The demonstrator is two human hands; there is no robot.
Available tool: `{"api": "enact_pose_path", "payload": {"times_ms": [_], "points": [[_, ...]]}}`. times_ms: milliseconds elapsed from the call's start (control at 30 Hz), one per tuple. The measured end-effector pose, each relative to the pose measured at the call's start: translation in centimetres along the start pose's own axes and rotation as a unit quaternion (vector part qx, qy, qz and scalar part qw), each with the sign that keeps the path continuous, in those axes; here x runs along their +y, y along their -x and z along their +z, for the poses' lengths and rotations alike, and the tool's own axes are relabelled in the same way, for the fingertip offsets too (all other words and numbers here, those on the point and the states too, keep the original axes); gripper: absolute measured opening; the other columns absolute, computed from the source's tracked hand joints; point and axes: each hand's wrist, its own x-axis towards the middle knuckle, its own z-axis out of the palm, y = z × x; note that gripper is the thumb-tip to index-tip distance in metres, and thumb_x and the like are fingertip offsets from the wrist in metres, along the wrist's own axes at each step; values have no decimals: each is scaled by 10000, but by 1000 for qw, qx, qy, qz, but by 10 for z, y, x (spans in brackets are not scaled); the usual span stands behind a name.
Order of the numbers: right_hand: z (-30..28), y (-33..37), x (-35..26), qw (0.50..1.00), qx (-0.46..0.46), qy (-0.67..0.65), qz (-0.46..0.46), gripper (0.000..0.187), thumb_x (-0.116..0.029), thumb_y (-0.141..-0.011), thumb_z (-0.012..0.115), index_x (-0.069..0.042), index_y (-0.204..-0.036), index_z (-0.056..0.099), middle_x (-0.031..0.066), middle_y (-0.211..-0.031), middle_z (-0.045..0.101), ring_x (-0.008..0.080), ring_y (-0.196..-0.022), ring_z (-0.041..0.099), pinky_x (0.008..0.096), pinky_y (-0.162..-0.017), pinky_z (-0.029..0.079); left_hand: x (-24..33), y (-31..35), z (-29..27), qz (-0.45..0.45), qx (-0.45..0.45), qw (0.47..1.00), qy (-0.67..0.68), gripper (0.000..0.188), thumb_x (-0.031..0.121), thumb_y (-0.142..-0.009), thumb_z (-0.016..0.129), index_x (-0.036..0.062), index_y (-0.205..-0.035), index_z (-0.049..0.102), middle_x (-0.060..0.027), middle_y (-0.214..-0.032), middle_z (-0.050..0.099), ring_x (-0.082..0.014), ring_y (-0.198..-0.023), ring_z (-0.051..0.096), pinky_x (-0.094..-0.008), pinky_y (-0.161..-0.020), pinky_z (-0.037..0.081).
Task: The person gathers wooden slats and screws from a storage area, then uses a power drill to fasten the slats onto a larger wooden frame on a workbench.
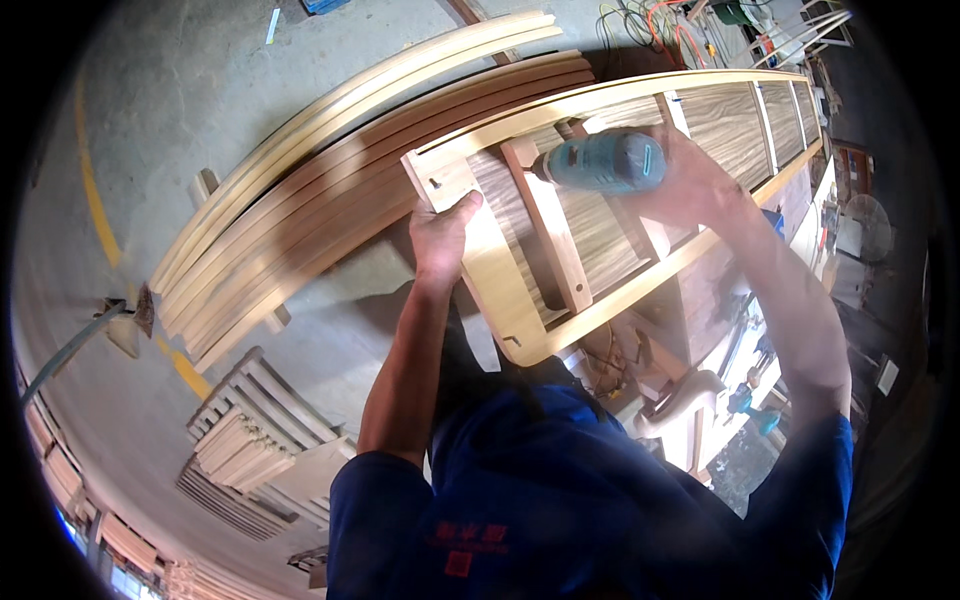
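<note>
Head view: at upper centre-right, a teal power drill (598, 163) is gripped firmly by the right hand (690, 182), its nose aimed at a crosspiece (556, 235); at centre, the wooden frame (497, 272) is clasped by the left hand (440, 238), thumb on top.

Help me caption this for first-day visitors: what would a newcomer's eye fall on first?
Probably the teal power drill at upper centre, held in the right hand, its nose close to a crosspiece. Next comes the long wooden frame stretching toward the upper right, its near end gripped by the left hand. Left of it lies a stack of long boards, raised off the floor.
</note>
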Motion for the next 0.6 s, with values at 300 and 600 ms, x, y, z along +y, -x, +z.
{"api": "enact_pose_path", "payload": {"times_ms": [300,600], "points": [[-1,-5,-3,997,-29,49,58,364,-154,-758,657,14,-1080,685,257,-956,718,359,-910,720,391,-855,568,-4,1,-3,-10,10,1000,-19,364,-5,-857,767,-20,-1189,618,-88,-1101,711,-160,-940,683,-295,-826,551],[13,43,-4,995,40,-74,49,398,-51,-752,645,-4,-1144,700,199,-970,745,313,-923,731,398,-892,584,-1,10,-10,84,48,979,-177,551,70,-810,820,-56,-1277,556,-173,-1281,581,-293,-1202,551,-415,-1024,435]]}}
